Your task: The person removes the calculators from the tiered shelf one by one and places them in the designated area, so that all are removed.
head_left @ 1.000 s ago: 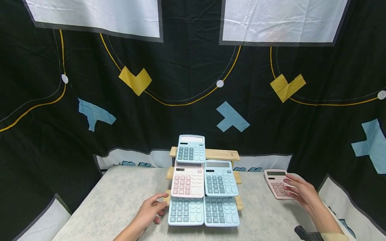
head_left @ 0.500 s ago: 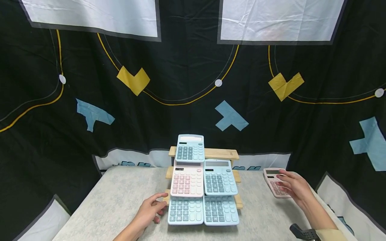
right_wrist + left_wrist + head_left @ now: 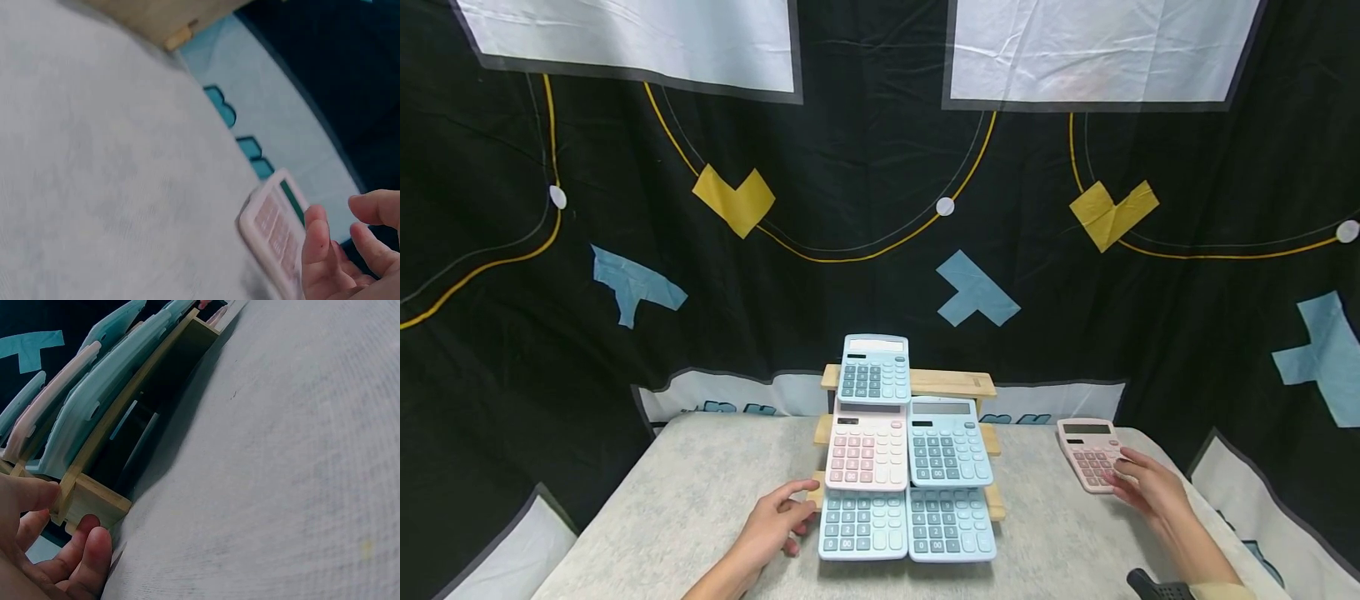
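"Pink calculator (image 3: 1081, 454): where do you have it?"

"It lies keys up at the right of the table (image 3: 1037, 533), screen end far, well apart from the wooden rack (image 3: 951, 382). My right hand (image 3: 1156, 493) is at its right edge, fingers loosely bent and parted. I see no pinch on it, and I can't tell how firmly the tips touch."

"And your left?"

"My left hand (image 3: 769, 523) is by the rack's left side, index finger against the end of the near slat (image 3: 816, 501), the others relaxed and apart. I can't make out that it grips anything."

"What would make a good hold?"

"I'd judge it best to set thumb and fingers on opposite rims, off keys and screen, since something so flat could skid. My left should press lightly: a shove might unsettle the five calculators (image 3: 868, 450) leaning on the rack."

"Any writing?"

"No brand I can read. On the near right blue calculator (image 3: 952, 529) I make out 0 and 00; the pink one's key marks are too small. Blue lettering (image 3: 1035, 422) beyond the table is cut off, so I can't read it."
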{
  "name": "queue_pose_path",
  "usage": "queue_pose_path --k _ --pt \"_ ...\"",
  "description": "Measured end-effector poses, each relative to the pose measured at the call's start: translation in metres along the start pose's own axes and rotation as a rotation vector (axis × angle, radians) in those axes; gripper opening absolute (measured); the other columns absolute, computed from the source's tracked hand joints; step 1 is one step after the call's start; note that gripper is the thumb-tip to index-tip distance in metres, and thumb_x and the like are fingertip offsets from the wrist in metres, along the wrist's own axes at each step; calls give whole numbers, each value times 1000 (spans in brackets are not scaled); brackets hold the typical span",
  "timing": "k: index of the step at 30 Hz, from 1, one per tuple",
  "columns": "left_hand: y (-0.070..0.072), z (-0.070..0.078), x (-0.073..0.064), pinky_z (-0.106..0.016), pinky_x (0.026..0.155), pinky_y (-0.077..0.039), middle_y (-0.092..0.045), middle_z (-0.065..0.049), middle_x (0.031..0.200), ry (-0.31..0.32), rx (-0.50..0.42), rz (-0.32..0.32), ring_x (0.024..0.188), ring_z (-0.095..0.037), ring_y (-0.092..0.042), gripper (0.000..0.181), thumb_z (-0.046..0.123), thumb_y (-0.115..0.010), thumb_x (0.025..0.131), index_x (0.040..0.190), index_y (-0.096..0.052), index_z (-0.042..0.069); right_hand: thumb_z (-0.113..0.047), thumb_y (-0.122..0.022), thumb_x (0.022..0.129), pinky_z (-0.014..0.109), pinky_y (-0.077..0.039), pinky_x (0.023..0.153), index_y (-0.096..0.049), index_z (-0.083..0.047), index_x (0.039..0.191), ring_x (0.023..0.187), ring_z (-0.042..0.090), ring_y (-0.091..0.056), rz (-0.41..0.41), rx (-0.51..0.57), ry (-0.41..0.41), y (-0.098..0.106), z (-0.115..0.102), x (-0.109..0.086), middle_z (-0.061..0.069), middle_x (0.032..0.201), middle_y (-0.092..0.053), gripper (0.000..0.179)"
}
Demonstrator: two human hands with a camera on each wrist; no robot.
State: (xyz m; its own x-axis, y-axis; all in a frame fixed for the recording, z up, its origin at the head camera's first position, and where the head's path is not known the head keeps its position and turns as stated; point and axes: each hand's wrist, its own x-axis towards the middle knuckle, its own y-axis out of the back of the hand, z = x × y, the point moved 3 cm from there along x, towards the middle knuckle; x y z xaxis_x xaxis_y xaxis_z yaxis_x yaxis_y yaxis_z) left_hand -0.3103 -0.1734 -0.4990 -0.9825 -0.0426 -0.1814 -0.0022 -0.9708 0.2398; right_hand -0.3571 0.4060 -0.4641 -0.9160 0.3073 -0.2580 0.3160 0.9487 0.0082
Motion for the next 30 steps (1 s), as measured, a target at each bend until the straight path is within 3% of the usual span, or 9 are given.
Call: queue_pose_path --k 3,6,15,23,30 --pt "0 0 1 -31 53 -54 -68 -8 96 4 5 3 77 -20 -58 42 23 -68 93 133 -63 11 -15 -56 102 25 -59 69 -22 -7 160 77 8 -72 73 -13 -4 7 9 8 24 146 -42 68" --pt "1 0 1 -31 54 -54 -69 -8 96 9 10 0 78 -20 -59 42 22 -68 93 134 -62 11 -13 -55 101 25 -57 64 -21 -8 160 73 7 -71 123 -32 -14 14 17 14 26 159 -27 69" --pt "1 0 2 -31 54 -54 -69 -7 97 16 16 0 77 -20 -58 42 23 -68 93 134 -62 12 -4 -55 97 29 -59 63 -22 -7 160 66 13 -70 248 -20 -75 30 32 29 33 144 -39 72" --pt "1 0 1 -31 54 -54 -69 -8 97 8 19 5 77 -20 -59 42 23 -69 93 133 -63 12 3 -55 93 32 -62 75 -19 -1 159 66 12 -68 221 7 -88 34 38 39 36 154 -27 76" --pt "1 0 1 -31 54 -54 -69 -9 98 13 20 1 78 -20 -59 43 23 -69 93 134 -62 12 6 -58 90 33 -62 76 -23 5 156 66 13 -68 217 9 -79 31 34 40 37 149 -32 75"
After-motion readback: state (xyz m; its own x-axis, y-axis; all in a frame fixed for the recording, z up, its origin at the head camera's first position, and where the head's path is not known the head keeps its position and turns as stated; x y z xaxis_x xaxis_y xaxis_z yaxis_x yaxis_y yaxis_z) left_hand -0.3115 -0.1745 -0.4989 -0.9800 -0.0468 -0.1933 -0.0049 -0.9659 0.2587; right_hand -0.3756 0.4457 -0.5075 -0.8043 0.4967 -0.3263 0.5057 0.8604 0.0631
